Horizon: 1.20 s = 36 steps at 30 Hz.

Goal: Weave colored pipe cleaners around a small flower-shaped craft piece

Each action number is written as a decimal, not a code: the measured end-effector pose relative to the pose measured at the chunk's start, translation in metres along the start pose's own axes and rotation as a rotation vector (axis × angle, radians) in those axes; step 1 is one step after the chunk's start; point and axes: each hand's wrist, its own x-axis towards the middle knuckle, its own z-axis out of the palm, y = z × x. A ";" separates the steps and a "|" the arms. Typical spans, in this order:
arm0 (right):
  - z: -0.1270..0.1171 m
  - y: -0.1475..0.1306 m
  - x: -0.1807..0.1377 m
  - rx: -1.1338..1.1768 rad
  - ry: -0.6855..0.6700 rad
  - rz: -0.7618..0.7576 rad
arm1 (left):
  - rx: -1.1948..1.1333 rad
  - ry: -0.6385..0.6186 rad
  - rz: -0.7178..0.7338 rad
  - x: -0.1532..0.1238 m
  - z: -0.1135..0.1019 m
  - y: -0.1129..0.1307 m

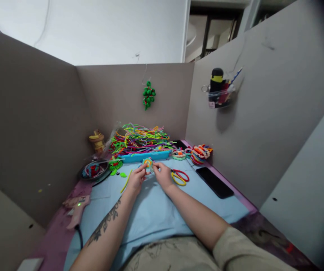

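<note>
My left hand (136,179) and my right hand (162,175) meet over the light blue mat (150,210). Both pinch a small coiled pipe-cleaner piece (148,163), orange, yellow and teal, held between the fingertips. A pair of scissors with red and yellow handles (179,177) lies just right of my right hand. A loose yellow pipe cleaner (126,181) lies left of my left hand.
A heap of coloured pipe cleaners (139,140) sits behind a blue tray (143,156). Finished pieces (200,152) lie at the back right, a black phone (214,182) on the right, a dark bowl (93,170) on the left. Grey partition walls enclose the desk; a green ornament (149,95) hangs.
</note>
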 end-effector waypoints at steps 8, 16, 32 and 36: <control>-0.002 0.000 0.002 0.120 0.020 0.099 | 0.029 -0.023 -0.002 -0.005 0.006 0.004; -0.006 -0.007 0.002 0.040 0.060 -0.021 | 0.014 -0.064 0.010 -0.004 0.002 0.000; -0.009 -0.002 0.006 0.048 0.032 -0.076 | 0.088 -0.077 -0.011 -0.009 0.005 0.003; -0.010 -0.002 0.006 0.088 -0.052 -0.058 | 0.124 -0.061 0.015 -0.006 0.001 0.001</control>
